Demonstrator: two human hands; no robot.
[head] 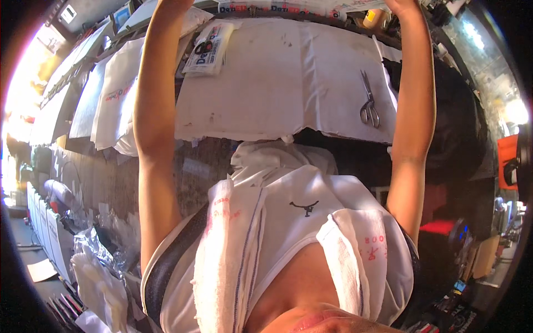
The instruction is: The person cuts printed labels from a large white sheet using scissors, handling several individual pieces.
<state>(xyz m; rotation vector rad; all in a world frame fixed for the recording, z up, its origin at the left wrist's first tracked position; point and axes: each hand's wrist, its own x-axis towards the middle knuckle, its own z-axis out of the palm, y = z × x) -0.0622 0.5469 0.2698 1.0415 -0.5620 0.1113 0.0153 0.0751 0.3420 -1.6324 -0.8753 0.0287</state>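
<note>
Both arms reach forward to the top rim of the picture. Only the base of my left hand (178, 2) and of my right hand (399, 4) shows; the fingers are cut off, so their hold cannot be told. Between them lies a printed white plastic sheet (283, 7) with blue and red lettering. Below is a work table covered in white cloth or sheeting (258, 83). Metal scissors (369, 100) lie on its right side, slightly apart, near my right forearm. A stack of printed plastic bags (210, 50) rests at its upper left.
Printed white sheets (114, 91) hang over the left side. An amber container (370, 18) stands at the upper right. A black object or cloth (449, 116) lies right of the table. Crumpled clear plastic (98, 245) and white material (100, 283) are at lower left.
</note>
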